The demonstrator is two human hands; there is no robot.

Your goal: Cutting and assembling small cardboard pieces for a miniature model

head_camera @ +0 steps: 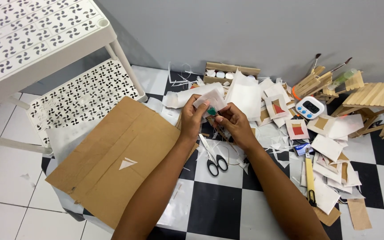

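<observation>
My left hand point(194, 116) holds a small folded white paper piece point(210, 101) above the floor. My right hand point(235, 122) pinches a small green object point(211, 111), pressed against that paper. Both hands meet over a litter of paper scraps. Black-handled scissors point(214, 161) lie on the checkered floor just below my hands.
A flat brown cardboard sheet point(112, 160) lies at the left. A white perforated plastic shelf point(41, 40) stands at top left. White and brown paper cards point(330, 151) pile at the right with a yellow-handled cutter point(310, 175), a white digital timer point(310, 107), popsicle-stick furniture point(374, 100) and a small box point(230, 72).
</observation>
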